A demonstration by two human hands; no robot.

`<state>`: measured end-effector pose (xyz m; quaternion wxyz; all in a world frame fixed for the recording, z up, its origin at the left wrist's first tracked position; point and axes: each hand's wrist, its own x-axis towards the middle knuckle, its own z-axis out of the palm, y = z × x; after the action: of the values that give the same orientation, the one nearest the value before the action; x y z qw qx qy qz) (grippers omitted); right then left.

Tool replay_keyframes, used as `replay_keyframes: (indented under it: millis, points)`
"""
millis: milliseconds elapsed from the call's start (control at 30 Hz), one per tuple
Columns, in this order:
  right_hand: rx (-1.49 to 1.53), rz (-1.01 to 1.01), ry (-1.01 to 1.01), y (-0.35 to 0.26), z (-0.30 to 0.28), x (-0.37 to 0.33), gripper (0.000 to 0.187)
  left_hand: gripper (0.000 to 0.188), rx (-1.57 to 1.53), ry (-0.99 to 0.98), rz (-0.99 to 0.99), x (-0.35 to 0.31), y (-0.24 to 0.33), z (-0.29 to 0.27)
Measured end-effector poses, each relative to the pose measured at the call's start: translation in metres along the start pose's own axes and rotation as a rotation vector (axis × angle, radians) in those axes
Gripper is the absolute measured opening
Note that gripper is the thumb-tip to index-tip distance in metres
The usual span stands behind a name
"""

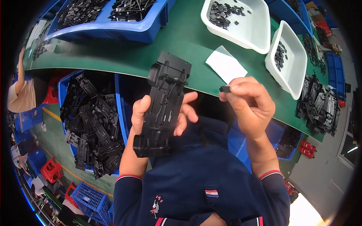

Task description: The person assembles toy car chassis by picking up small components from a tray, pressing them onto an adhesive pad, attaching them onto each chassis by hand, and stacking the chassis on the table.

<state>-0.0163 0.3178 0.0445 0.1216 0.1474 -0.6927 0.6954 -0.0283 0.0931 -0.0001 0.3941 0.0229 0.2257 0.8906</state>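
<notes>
My left hand (184, 115) is wrapped round a long black plastic chassis-like part (163, 107), its thumb on one side and fingers on the other. The part stands nearly lengthwise in front of my body, with wider blocks at both ends. To its right, my right hand (252, 103) pinches a small black plastic piece (224, 89) between thumb and fingertips. The piece and the long part are apart. Beyond my right hand, a folded white paper (226, 64) lies on the green table (181, 49).
White trays (260, 47) hold small black pieces at the far right. A blue bin (151, 30) with black parts stands far left. Left of me, a blue crate (120, 109) is heaped with long black parts; more lie stacked (318, 103) at right. Another person (22, 92) is at far left.
</notes>
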Motion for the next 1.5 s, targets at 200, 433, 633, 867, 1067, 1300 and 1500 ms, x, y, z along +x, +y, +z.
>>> replay_keyframes:
  millis: [200, 433, 633, 867, 1067, 1300, 1500]
  points:
    - [0.038, -0.034, 0.033, 0.021, 0.003, 0.020, 0.015, 0.096, -0.125, -0.044, -0.234, -0.012, 0.006, 0.001]
    - [0.267, 0.085, 0.055, 0.030, 0.017, 0.013, 0.011, 0.096, -0.468, -0.032, -0.329, -0.003, 0.010, 0.010]
    - [0.168, 0.069, 0.287, 0.035, 0.025, 0.006, 0.011, 0.075, 0.414, -0.092, 0.193, -0.016, -0.002, -0.034]
    - [-0.014, -0.065, 0.373, 0.045, 0.034, 0.003, 0.011, 0.054, 0.217, 0.046, 0.418, -0.018, -0.028, -0.001]
    - [-0.385, -0.284, 0.109, 0.034, 0.028, 0.001, 0.018, 0.037, 0.387, 0.456, 0.713, -0.005, -0.031, -0.004]
    - [-0.585, -0.409, -0.082, 0.027, 0.015, -0.006, 0.023, 0.037, 0.535, 0.487, 0.678, -0.013, -0.022, -0.005]
    - [-0.564, -0.457, -0.165, 0.032, 0.010, -0.008, 0.027, 0.018, 0.553, 0.515, 0.707, -0.009, -0.013, 0.015]
